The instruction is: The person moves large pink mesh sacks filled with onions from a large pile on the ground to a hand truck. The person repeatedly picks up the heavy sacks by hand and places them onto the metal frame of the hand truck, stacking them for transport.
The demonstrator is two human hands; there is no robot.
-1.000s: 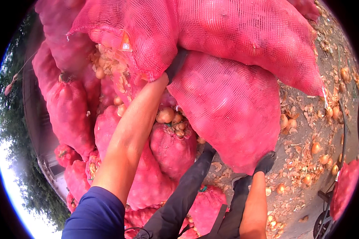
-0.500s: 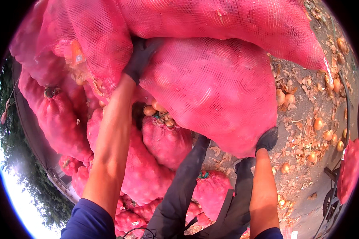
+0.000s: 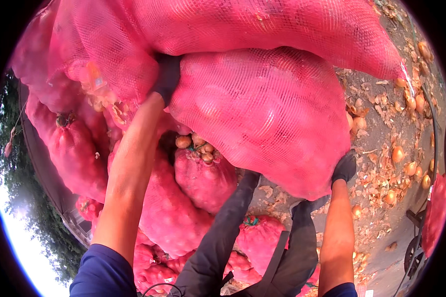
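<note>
A big, bulging pink mesh sack of onions (image 3: pixel 262 119) lies in front of me, tilted down toward my feet. My left hand (image 3: pixel 167 76), in a dark glove, holds its upper left end, the fingers hidden between this sack and the ones beside it. At the lower right corner, my right hand (image 3: pixel 344 167), also gloved, is closed on the mesh, its fingertips partly out of sight. Another long pink onion sack (image 3: pixel 262 24) lies right against the held one on its far side.
More pink sacks (image 3: pixel 79 153) are piled on the left. A smaller sack (image 3: pixel 205 178) with onions showing at its top stands near my legs. Loose onions (image 3: pixel 397 154) and dry skins litter the ground at right. A wheeled metal frame (image 3: pixel 414 252) stands at the right edge.
The held sack's lower right corner has shifted slightly right and down with my right hand. My left hand has moved slightly left and sits deeper between the sacks.
</note>
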